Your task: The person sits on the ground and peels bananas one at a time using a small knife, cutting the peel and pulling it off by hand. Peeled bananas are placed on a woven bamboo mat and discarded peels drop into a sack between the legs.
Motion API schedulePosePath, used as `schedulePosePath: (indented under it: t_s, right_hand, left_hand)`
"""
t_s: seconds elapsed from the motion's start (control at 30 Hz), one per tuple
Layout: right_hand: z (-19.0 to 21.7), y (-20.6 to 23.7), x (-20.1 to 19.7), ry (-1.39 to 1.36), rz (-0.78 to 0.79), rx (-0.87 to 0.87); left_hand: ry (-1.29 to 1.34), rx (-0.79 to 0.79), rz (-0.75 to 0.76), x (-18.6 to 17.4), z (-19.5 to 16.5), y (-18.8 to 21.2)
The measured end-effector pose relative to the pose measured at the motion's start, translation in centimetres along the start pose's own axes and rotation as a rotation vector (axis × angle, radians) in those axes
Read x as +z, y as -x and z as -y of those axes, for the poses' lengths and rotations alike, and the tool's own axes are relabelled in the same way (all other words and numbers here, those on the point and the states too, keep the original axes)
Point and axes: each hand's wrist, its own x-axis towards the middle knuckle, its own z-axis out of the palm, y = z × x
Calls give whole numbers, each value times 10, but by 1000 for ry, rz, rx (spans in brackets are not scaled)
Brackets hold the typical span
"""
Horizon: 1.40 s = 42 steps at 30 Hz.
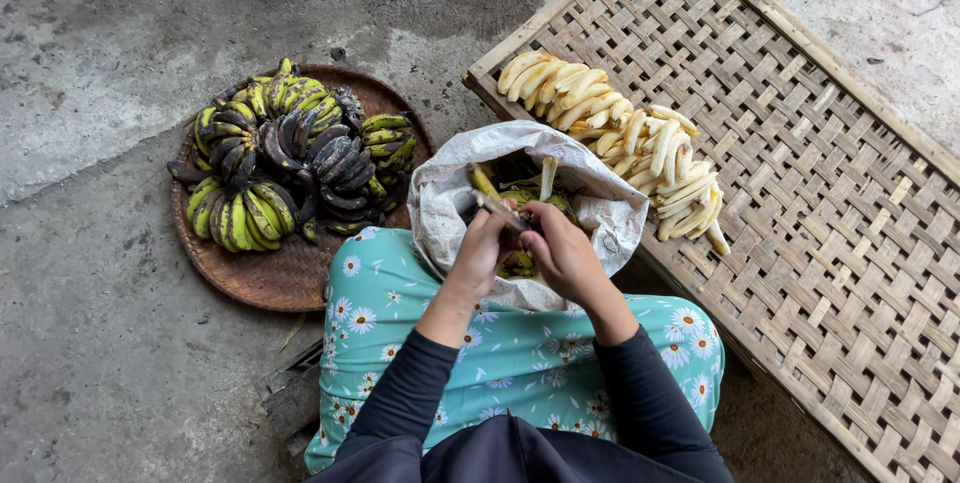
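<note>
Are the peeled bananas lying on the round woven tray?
No, the peeled bananas lie in a row on the flat woven bamboo mat; the round tray holds unpeeled bunches.

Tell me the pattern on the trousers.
White daisies on turquoise trousers, clearest in the head view.

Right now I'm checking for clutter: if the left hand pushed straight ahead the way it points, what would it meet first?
Probably the crumpled white sack of peels; the left hand already sits at its mouth, though depth is unclear.
</note>
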Motion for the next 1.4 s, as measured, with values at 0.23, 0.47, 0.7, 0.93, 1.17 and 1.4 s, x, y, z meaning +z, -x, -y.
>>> schedulePosePath:
  t_s: [0.23, 0.47, 0.7, 0.93, 1.17, 1.4]
  right_hand:
    - [-22, -9, -35, 8, -320, 53]
    - [-5, -10, -36, -306, -270, 332]
    - [18, -11, 0, -280, -138, 158]
    - [21, -14, 6, -79, -322, 94]
    - [15, -10, 2, -90, -309, -37]
    - [-21, -4, 15, -818, -352, 269]
  left_hand:
    - [-164, -360, 410, -33, -37, 48]
    - [-196, -337, 233, -33, -30, 51]
    - [-1205, 512, -13, 8, -7, 31]
    - [-1009, 633, -200, 57, -19, 48]
    - [-1102, 719, -275, 56, -17, 42]
    - [-75, 480, -26, 29, 13, 14]
